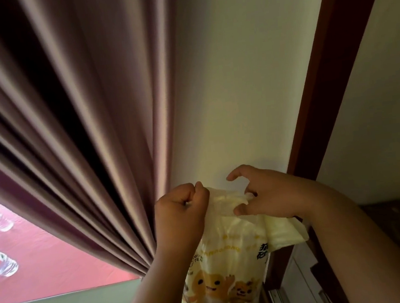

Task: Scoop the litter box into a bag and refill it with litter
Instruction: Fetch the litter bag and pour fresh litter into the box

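Head view. One pale yellow plastic litter bag (220,266), printed with orange cartoon cats and dark lettering, is held upright in front of a cream wall (236,86). Two bare hands are seen, both at the bag's crumpled top edge.

The left hand (182,209) is closed into a fist, fingers fully curled into the palm, and a fold of the bag's top film is gripped inside it; the film emerges just to the right of its knuckles. The right hand (266,193) is partly closed: the thumb and one bent finger pinch the opposite part of the top edge, while the index finger (235,173) is lifted and curved above the film, clear of it. The stretch of film between the two hands is drawn across and wrinkled. The bag's printed body hangs directly below both sets of fingers, between the two forearms, and runs out of the bottom of the frame.

To the left of the left fingers, one mauve pleated curtain (74,126) hangs in folds. Beyond its lower edge a red surface (53,258) is seen, carrying several clear plastic bottles (2,264); their count cannot be told, as they are blurred and cut off. To the right of the right fingers, one dark brown wooden door frame (333,77) rises.
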Available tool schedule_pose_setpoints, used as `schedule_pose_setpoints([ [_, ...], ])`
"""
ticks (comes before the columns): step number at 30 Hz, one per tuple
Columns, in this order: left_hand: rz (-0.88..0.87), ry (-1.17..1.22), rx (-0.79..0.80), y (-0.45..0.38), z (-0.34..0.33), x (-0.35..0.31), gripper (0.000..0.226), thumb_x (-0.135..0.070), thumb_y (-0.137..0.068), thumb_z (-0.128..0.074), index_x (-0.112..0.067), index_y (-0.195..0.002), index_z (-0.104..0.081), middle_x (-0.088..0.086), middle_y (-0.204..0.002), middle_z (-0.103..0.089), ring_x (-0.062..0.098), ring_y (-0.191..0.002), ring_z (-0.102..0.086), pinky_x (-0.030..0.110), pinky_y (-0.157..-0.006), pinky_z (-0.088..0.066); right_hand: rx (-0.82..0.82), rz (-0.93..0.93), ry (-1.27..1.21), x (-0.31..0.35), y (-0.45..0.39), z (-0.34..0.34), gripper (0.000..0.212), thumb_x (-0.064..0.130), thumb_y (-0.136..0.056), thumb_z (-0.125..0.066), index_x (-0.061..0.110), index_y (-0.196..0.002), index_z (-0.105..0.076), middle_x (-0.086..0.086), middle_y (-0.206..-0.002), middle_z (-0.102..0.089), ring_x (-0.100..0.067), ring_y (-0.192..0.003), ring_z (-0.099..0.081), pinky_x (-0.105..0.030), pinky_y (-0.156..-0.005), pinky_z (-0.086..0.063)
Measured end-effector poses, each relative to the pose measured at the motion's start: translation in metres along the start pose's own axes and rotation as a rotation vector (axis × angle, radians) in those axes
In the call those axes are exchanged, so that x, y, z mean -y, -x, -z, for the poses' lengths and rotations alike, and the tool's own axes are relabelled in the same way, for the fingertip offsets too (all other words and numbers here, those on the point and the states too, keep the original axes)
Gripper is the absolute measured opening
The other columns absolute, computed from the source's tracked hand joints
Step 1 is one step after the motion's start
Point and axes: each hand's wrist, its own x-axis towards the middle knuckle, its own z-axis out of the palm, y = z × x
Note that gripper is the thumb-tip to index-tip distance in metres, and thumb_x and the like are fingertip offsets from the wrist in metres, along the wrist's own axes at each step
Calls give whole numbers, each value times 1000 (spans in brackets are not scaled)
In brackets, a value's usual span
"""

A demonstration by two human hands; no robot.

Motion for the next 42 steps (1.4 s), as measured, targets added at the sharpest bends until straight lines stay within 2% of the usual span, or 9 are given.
schedule_pose_setpoints([
  [6, -96, -82, 30, -7, -3, -1, 53, -24, -90, -65, -18, -55, -26, -9, -51, -24, 7, -48, -27, 29, -48, -27, 15, 21, -381, 13, -1, -5, 68, 21, -82, -79, 54, -128, -41, 0, -91, -75, -8, -97, -68, -29, -92, -48],
  [10, -179, -155, 58, -11, -6, 3, 53, -28, -89, -65, -21, -54, -25, -6, -49, -24, 10, -46, -27, 30, -46, -27, 24, 20, -457, 28, -4, -9, 58, 13, -82, -67, 49, -124, -48, 3, -68, -60, -10, -66, -57, -32, -80, -49],
  [17, -268, -254, 107, -30, -8, 15, 51, -42, -97, -66, -20, -64, -35, -5, -56, -38, 12, -54, -38, 29, -51, -35, -209, 50, -214, 46, 2, -16, 34, 32, -83, -79, 42, -111, -61, 10, -96, -57, -6, -84, -60, -22, -71, -50],
  [21, -327, -276, 182, -32, -10, 30, 27, -52, -98, -57, -26, -94, -51, -12, -92, -51, 7, -86, -53, 32, -73, -50, -248, 15, -123, 44, 7, -21, 38, 30, -88, -75, 40, -122, -62, 18, -92, -54, -2, -91, -60, -20, -74, -47],
  [26, -189, -89, 486, -35, -6, 52, 67, -69, -86, -63, -38, -140, -39, -25, -141, -42, 8, -134, -48, 41, -103, -51, -270, -77, -70, 43, 15, -21, 58, 33, -91, -72, 37, -144, -49, 7, -123, -58, -6, -110, -59, -23, -89, -50],
  [28, -42, 59, 678, -41, -5, 52, 62, -64, -82, -70, -43, -136, -46, -24, -130, -59, 5, -122, -60, 43, -101, -54, -287, -122, -93, 44, 19, -22, 62, 34, -91, -71, 38, -147, -45, 7, -118, -56, -6, -111, -58, -24, -92, -49],
  [32, 9, 26, 731, -58, 1, 52, 37, -47, -85, -79, -51, -117, -62, -11, -95, -66, 9, -84, -67, 36, -80, -60, -362, -196, -178, 47, 23, -27, 64, 29, -89, -75, 40, -145, -48, 16, -107, -52, 3, -95, -56, -15, -76, -44],
  [35, 63, 109, 792, -61, 6, 52, 10, -42, -86, -79, -38, -95, -76, -9, -92, -74, 10, -83, -71, 37, -77, -60, -472, -244, -205, 50, 29, -35, 55, 29, -88, -76, 43, -138, -55, 22, -101, -50, 8, -89, -53, -10, -72, -40],
  [42, 134, 311, 881, -43, 1, 28, 6, -25, -88, -78, -21, -84, -79, -4, -82, -77, 6, -71, -72, 19, -59, -54, -794, -436, -256, 57, 64, -57, 38, 37, -82, -81, 40, -119, -71, 25, -94, -55, 15, -85, -50, -5, -66, -34],
])
